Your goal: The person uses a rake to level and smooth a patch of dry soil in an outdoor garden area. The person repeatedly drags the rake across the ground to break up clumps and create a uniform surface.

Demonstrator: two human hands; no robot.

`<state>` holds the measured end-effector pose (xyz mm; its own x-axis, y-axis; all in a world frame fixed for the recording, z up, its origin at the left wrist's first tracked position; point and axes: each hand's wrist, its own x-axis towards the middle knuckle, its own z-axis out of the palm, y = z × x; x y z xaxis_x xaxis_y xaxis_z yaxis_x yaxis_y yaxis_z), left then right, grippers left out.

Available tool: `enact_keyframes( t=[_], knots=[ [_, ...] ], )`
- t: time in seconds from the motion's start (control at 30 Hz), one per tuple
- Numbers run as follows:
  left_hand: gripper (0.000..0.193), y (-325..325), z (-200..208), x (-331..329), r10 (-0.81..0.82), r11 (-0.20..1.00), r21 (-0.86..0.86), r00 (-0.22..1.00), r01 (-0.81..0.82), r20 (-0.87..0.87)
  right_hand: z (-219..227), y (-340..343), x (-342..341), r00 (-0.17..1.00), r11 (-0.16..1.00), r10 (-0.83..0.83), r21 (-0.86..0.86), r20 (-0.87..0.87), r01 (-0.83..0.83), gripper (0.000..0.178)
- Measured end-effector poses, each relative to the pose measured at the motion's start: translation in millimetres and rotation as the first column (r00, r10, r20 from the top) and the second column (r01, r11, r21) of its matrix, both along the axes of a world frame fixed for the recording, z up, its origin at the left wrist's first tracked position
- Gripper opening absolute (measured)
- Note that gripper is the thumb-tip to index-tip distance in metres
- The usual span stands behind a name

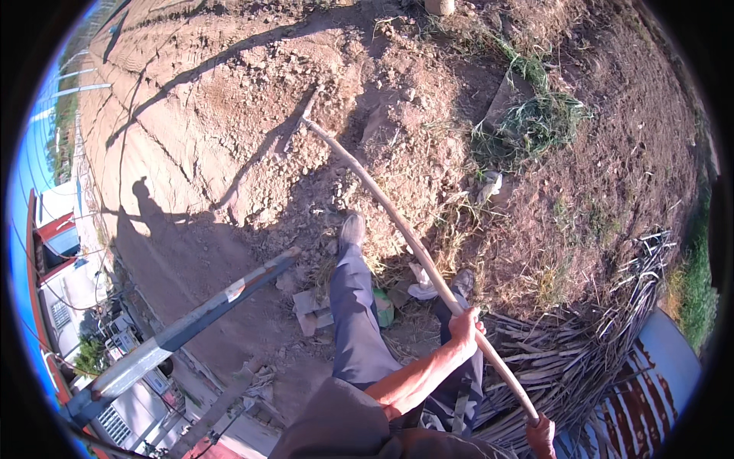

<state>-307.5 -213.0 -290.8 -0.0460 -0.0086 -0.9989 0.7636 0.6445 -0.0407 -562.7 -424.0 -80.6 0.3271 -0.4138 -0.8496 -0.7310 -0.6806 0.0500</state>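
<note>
A long-handled pickaxe [405, 232] slants across the view, its narrow two-ended head resting on loose, broken soil [252, 99] ahead of me. My left hand [463, 327] is closed round the wooden handle at about knee level. Lower down, near the handle's butt end, my right hand [541, 434] grips it too, partly cut off by the lower edge. My feet stand apart on the ground, the left shoe [352, 229] left of the handle and the right shoe [462, 282] just right of it.
A metal beam [183, 330] juts in from the lower left toward my left leg. Dry sticks [550, 352] are heaped at the right, beside a rusty sheet [650, 390]. Cut greenery [543, 122] lies ahead right. Broken blocks [312, 312] sit by my left leg.
</note>
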Motion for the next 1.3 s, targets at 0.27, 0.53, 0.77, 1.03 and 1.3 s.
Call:
enact_keyframes(
  t=[0.27,0.53,0.77,1.03,1.3],
  knots=[
    [0.019,-57.0,74.5,-21.1,-0.027,0.989,-0.149,0.999,0.023,-0.025,36.5,-67.8,-24.1,0.979,0.981,-0.084,0.157,-0.187,0.114,0.021],
    [0.02,98.0,-89.3,250.1,-0.106,0.986,0.141,0.987,0.088,0.119,-133.2,80.3,241.6,0.977,0.924,-0.213,0.325,0.009,0.199,0.017],
    [0.021,247.7,-95.8,509.6,-0.109,0.959,0.284,0.891,-0.023,0.441,-197.6,236.9,518.0,0.977,0.836,-0.196,0.507,-0.082,0.21,0.019],
    [0.031,298.2,-78.2,651.4,-0.695,0.506,0.844,0.664,0.178,0.276,-190.8,354.9,774.5,0.874,0.287,-0.41,0.872,-0.263,0.397,0.018],
    [0.042,199.6,-101.9,620.8,-0.768,0.216,0.843,0.619,0.493,-0.165,-165.0,194.9,686.9,0.923,0.605,-0.291,0.699,-0.252,0.381,0.018]
  ],
)
